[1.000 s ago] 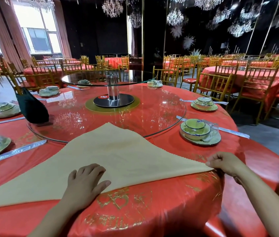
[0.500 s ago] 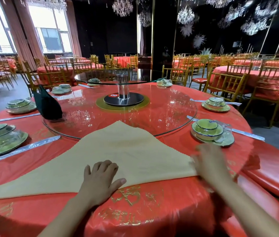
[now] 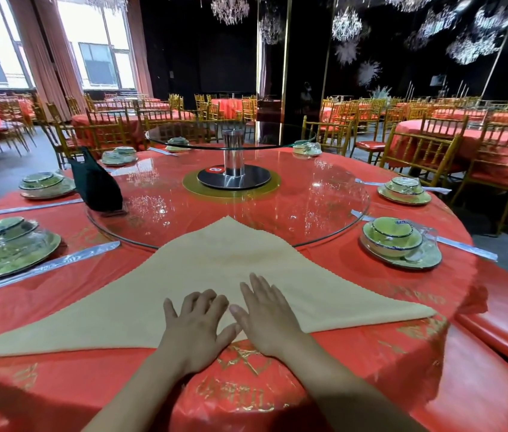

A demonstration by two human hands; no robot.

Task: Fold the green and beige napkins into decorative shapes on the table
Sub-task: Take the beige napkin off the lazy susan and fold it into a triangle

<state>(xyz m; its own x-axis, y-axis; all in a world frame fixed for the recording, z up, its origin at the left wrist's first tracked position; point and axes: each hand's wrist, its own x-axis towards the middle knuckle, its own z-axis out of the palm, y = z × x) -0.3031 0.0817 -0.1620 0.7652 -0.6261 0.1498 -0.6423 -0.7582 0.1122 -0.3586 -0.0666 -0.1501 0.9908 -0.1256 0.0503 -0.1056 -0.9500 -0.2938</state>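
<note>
A beige napkin (image 3: 215, 275) lies flat as a wide triangle on the red tablecloth (image 3: 371, 353), its tip resting on the glass turntable's edge and its long folded side toward me. My left hand (image 3: 196, 328) and my right hand (image 3: 266, 316) rest side by side, palms down and fingers spread, on the middle of that near edge. Neither hand grips anything. A dark green napkin (image 3: 95, 182) stands folded upright on the turntable at the far left.
A glass turntable (image 3: 324, 194) with a raised centre tier fills the table's middle. Wrapped place settings sit at right (image 3: 399, 241) and left (image 3: 6, 247), with wrapped cutlery (image 3: 44, 269) beside them. A red chair seat (image 3: 502, 335) is at my right. Gold chairs ring other tables behind.
My right hand left the napkin's right corner and moved in to lie flat next to my left hand at the middle of the near edge. The view shifted left.
</note>
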